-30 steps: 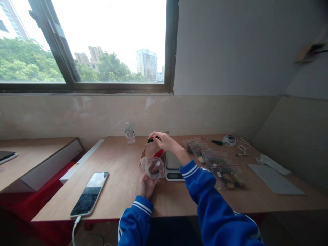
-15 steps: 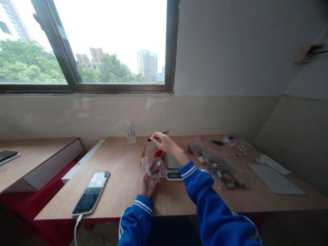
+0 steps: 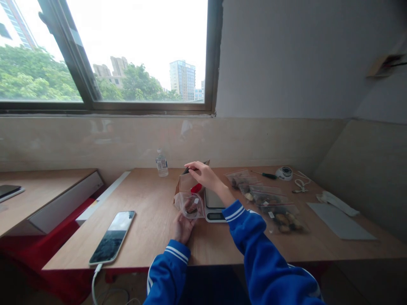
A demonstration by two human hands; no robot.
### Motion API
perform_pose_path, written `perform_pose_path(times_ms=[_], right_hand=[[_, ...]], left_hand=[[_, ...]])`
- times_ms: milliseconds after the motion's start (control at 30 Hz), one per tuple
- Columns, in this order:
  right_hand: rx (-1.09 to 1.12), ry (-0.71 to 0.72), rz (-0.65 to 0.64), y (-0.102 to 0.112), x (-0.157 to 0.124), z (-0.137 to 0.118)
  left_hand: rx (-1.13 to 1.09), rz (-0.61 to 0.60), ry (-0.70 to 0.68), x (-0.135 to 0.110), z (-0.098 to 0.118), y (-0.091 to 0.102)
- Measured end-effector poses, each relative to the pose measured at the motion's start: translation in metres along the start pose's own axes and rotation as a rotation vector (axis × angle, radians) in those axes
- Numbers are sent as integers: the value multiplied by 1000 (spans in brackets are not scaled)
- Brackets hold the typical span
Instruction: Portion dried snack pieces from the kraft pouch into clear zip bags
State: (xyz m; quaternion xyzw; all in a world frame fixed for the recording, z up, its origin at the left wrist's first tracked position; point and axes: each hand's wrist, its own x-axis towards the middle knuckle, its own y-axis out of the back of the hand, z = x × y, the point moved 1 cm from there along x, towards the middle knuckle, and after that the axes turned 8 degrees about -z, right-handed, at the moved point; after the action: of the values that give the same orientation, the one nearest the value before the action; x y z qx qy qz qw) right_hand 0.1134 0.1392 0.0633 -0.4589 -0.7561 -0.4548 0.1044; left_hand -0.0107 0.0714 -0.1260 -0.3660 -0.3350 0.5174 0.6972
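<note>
Wooden table (image 3: 152,220) under window (image 3: 127,55). Phone (image 3: 112,237) lies flat at left, cable at near end. Row of filled zip bags (image 3: 273,207) at right. Kitchen scale (image 3: 213,205) at centre. Brown paper bag (image 3: 186,184) stands just left of scale; right hand (image 3: 203,174) pinches its top edge. Small clear bag (image 3: 190,205), in front of paper bag, gripped from below by left hand (image 3: 182,228). Small bottle (image 3: 161,163) near wall.

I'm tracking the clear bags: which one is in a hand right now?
The small clear bag left of the scale, held up by the left hand. The other clear bags lie flat on the table, right of the scale, untouched.
</note>
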Motion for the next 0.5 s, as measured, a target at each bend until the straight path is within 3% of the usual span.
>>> perform_pose_path(times_ms=[67, 133, 200, 333, 400, 500], right_hand=[[-13, -2, 85, 5, -5, -14], [6, -24, 84, 9, -12, -29], [39, -78, -75, 9, -22, -37], [34, -325, -553, -9, -44, -30], [1, -378, -614, -23, -52, -19], [-71, -308, -584, -41, -57, -7]], left_hand=[[9, 6, 8, 0, 0, 0], [23, 8, 18, -1, 0, -1], [31, -5, 18, -1, -1, -1], [33, -8, -10, 0, -1, 1], [25, 36, -21, 1, -2, 3], [15, 79, -17, 1, -4, 5]])
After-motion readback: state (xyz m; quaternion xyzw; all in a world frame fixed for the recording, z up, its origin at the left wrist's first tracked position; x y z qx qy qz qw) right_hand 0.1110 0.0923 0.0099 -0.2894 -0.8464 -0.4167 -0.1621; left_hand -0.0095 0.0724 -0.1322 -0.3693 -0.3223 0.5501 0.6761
